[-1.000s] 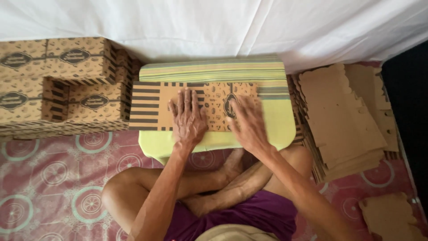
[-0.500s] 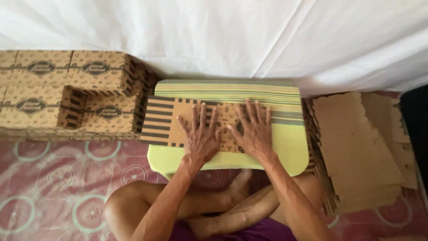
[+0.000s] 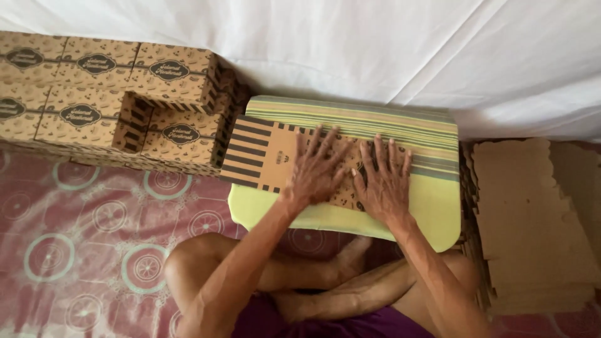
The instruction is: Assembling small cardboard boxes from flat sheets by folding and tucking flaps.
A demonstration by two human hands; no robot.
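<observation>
Crossed legs (image 3: 325, 288) sit nearest, on a patterned pink mat (image 3: 94, 238). Just beyond them, the left hand (image 3: 316, 169) and right hand (image 3: 383, 183) lie side by side, palms down and fingers spread, pressing on a flat printed cardboard sheet (image 3: 263, 156) without clasping it. The sheet rests on a yellow-green striped low table (image 3: 438, 213). Finished boxes (image 3: 94, 112) are stacked far left, plain cardboard blanks (image 3: 532, 219) piled right, a white cloth (image 3: 375, 44) behind
</observation>
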